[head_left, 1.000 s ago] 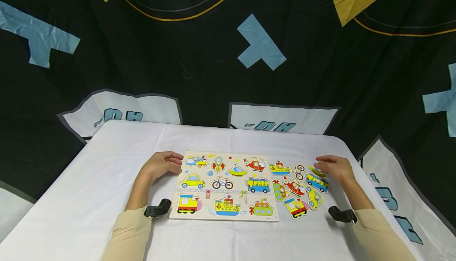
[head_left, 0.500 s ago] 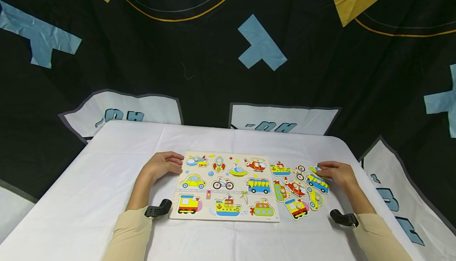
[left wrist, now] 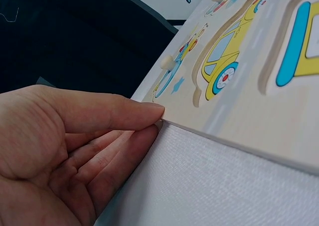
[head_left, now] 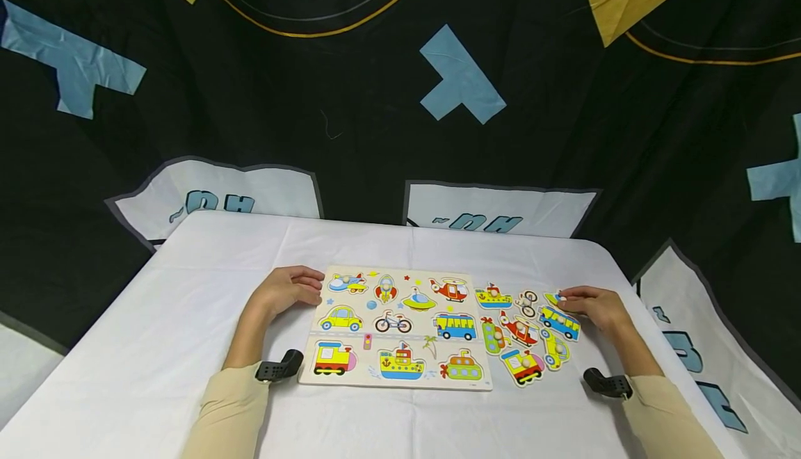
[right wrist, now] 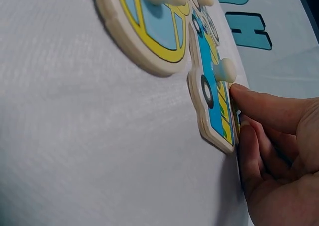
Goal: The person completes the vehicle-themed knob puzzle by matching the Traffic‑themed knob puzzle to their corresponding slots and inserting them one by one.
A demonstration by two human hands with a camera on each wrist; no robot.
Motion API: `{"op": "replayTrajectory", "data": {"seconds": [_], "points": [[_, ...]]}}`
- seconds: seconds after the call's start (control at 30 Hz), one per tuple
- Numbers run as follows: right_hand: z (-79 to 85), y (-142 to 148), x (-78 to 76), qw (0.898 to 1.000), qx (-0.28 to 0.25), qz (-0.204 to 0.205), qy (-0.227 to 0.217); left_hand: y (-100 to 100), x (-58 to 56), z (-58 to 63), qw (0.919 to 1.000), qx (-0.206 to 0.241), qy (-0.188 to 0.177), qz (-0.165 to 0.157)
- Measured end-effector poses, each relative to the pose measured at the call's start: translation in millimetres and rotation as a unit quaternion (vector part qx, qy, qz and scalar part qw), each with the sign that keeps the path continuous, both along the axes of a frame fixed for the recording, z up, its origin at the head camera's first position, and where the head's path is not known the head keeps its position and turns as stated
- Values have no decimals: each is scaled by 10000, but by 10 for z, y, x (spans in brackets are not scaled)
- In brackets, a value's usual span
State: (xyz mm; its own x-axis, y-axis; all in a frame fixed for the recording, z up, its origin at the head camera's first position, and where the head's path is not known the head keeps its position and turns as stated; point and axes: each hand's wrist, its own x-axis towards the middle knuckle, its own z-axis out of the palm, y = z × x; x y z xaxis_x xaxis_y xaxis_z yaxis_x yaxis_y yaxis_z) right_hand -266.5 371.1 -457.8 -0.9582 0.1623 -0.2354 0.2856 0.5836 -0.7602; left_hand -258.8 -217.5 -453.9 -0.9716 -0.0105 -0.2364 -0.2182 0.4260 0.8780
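Quietly, the thumb and fingers of my right hand [head_left: 594, 304] come together in a narrow pinch on the saucer piece [head_left: 551, 298], at the far right corner of a loose cluster on the white table [head_left: 156, 375]. My grip covers most of it, so whether I have its knob or its rim, and quite how its long axis runs, I cannot tell for sure. The bared part shows at my fingertips, on their left side, and the bus piece [head_left: 560, 323] lies just on its near side, slanting down to the right.

My right hand is much the nearer of the two to it. The saucer picture [head_left: 418, 300] on the puzzle board [head_left: 368, 321] lies well to the left of those fingers, past the bicycle piece [head_left: 526, 303] and the boat piece [head_left: 494, 297], its long axis running roughly left to right.

My left hand [head_left: 283, 291] pinches the board's left edge toward its far end, thumb on top, near the knobbed plane piece [head_left: 347, 283].

Nearer to me than the saucer lie the helicopter piece [head_left: 519, 330], submarine piece [head_left: 491, 334], car piece [head_left: 555, 349] and train piece [head_left: 522, 367]. A black curtain [head_left: 357, 83] hangs beyond.
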Motion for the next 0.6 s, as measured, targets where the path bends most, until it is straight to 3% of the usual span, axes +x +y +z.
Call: {"op": "replayTrajectory", "data": {"seconds": [0.6], "points": [[-2,27,-15,9999,-118,56,10,-12,-4,-8,10000,-7,35,-55]]}}
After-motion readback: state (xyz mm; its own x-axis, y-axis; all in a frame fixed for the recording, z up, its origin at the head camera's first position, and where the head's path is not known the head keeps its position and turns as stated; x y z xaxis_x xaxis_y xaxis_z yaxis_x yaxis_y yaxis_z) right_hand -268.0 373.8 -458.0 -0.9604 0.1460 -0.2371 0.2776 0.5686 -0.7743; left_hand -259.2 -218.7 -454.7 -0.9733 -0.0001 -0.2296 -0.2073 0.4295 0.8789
